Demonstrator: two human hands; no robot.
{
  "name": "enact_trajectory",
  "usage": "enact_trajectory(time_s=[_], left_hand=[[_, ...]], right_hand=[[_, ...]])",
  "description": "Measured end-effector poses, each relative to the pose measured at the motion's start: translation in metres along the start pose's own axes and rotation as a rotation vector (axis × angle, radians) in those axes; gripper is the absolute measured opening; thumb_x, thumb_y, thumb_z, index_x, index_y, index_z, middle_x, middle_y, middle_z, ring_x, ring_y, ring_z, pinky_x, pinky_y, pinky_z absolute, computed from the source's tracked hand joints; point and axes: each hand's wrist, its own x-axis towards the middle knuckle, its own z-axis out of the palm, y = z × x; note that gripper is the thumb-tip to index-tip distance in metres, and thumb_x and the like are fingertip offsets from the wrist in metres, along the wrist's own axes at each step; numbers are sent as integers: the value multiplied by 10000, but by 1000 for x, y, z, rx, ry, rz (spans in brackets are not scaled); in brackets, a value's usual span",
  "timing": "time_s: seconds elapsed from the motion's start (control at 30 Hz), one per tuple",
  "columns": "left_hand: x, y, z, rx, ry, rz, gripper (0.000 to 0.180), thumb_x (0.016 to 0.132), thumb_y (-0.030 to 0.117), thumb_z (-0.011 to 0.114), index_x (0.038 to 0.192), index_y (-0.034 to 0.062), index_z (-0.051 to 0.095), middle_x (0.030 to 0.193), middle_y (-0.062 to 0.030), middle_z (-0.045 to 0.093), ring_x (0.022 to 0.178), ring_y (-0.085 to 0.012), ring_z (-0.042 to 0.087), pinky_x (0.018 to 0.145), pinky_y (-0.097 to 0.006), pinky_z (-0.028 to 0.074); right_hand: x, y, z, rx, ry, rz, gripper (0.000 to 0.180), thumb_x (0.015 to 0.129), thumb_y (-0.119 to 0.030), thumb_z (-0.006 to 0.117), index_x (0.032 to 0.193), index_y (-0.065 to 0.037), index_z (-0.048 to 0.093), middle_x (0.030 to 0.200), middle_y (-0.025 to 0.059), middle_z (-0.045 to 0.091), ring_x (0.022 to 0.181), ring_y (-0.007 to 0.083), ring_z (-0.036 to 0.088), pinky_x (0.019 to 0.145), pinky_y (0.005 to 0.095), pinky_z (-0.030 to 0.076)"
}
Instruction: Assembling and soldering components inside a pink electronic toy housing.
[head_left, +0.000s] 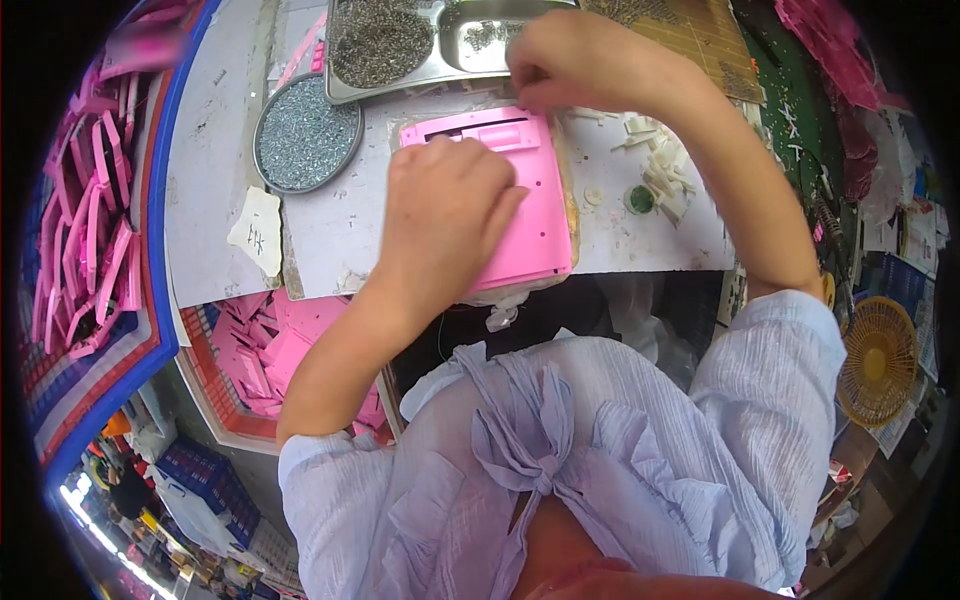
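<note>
A pink plastic housing (530, 215) with small holes and a slot near its far edge lies on a padded block at the table's front edge. My left hand (445, 205) rests on its left side, fingers curled over the slotted part; the fingertips are partly hidden. My right hand (580, 62) is just beyond the housing's far right corner, beside the metal tray (490, 72). Its fingers are bent together, and anything between them is too small or hidden to make out. Small dark metal parts (383, 45) fill the tray's left compartment, with fewer in the right one.
Left of the housing stands a round dish of small silvery screws (308, 133). White plastic pieces (660, 170) and a small green round container (638, 200) lie to the right. Pink parts fill a crate (215, 350) below the table and a bin (150, 290) at far left.
</note>
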Motion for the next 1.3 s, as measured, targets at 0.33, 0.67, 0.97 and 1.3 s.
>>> enact_trajectory(time_s=[0.33, 0.67, 0.97, 1.3], left_hand=[[3, 3, 27, 88, 4, 5, 179, 758, 271, 847, 886, 179, 761, 915, 50, 632, 951, -197, 559, 897, -449, 318], [-20, -85, -36, -44, 260, -411, 282, 811, 322, 818, 1020, 140, 768, 1027, -47, 698, 1036, -256, 619, 969, -471, 389], [-43, -150, -56, 217, 131, -512, 195, 885, 268, 762, 852, 76, 776, 885, -48, 725, 893, -249, 669, 828, -398, 472], [-21, -135, -51, 386, 42, -412, 254, 962, 216, 648, 813, 11, 646, 813, -143, 666, 814, -351, 649, 735, -454, 470]], right_hand=[[-115, 9, 104, 1010, 625, 39, 105, 864, -54, 778, 906, 34, 739, 937, 73, 734, 853, 123, 670, 772, 293, 545], [-119, -22, 119, 1262, 557, 192, 146, 864, -38, 785, 988, 33, 761, 956, 75, 746, 893, 121, 681, 813, 271, 547], [-101, -40, 148, 549, 755, -99, 152, 751, -27, 815, 895, -40, 767, 879, 65, 682, 899, 227, 586, 813, 333, 479], [-101, -38, 132, 615, 535, 3, 216, 738, -94, 834, 950, -73, 794, 876, 45, 659, 915, 227, 580, 833, 355, 481]])
